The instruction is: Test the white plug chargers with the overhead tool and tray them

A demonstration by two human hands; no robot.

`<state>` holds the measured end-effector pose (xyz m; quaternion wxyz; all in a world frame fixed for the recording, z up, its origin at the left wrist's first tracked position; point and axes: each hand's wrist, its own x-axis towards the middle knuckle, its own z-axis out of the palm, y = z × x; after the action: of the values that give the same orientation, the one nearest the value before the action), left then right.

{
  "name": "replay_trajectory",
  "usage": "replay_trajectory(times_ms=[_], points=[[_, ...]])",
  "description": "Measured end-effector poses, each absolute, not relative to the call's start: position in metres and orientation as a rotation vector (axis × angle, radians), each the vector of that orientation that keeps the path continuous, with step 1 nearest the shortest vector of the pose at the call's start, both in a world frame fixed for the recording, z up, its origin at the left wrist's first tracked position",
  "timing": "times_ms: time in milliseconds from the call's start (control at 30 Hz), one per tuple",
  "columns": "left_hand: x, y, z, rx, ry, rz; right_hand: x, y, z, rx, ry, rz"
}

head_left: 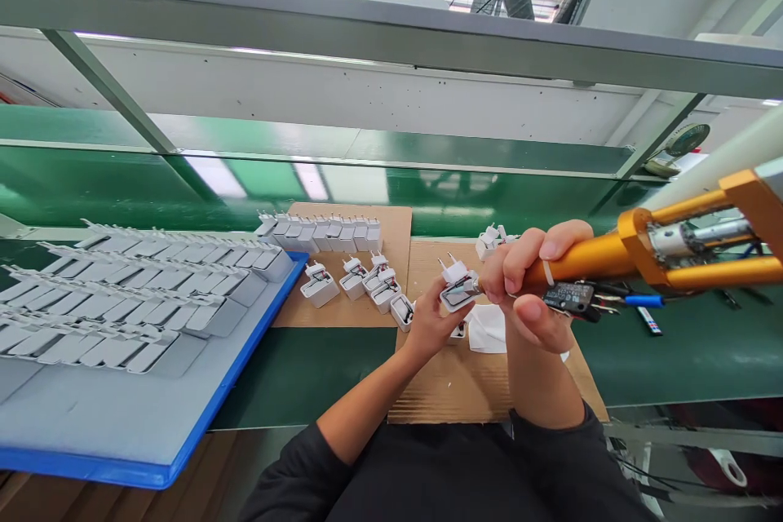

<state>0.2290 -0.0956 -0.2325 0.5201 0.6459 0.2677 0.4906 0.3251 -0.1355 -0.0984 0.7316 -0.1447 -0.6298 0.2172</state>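
Near the middle, my left hand holds a white plug adapter with its pins pointing up and its open side showing. My right hand is wrapped round an orange tool with a small black switch on its side. The tool's tip meets the open side of the adapter. Several open white adapters stand on the cardboard left of my hands. A white piece lies beneath my hands, partly hidden.
At the left, a blue-edged tray carries rows of white adapters. A row of adapters stands at the back of the cardboard. Another group is behind my right hand. A metal frame crosses above the green bench.
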Motion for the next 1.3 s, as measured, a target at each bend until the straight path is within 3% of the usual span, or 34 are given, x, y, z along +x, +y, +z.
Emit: replay_trajectory(times_ms=[1067,1300], points=[[0.223,-0.098,-0.217,1.688,0.871,1.095,0.331,-0.137,-0.099,-0.348,-1.394,0.475],[0.155,-0.097,-0.221,1.717,1.208,1.29,0.344,-0.138,-0.1,-0.273,-1.386,0.458]])
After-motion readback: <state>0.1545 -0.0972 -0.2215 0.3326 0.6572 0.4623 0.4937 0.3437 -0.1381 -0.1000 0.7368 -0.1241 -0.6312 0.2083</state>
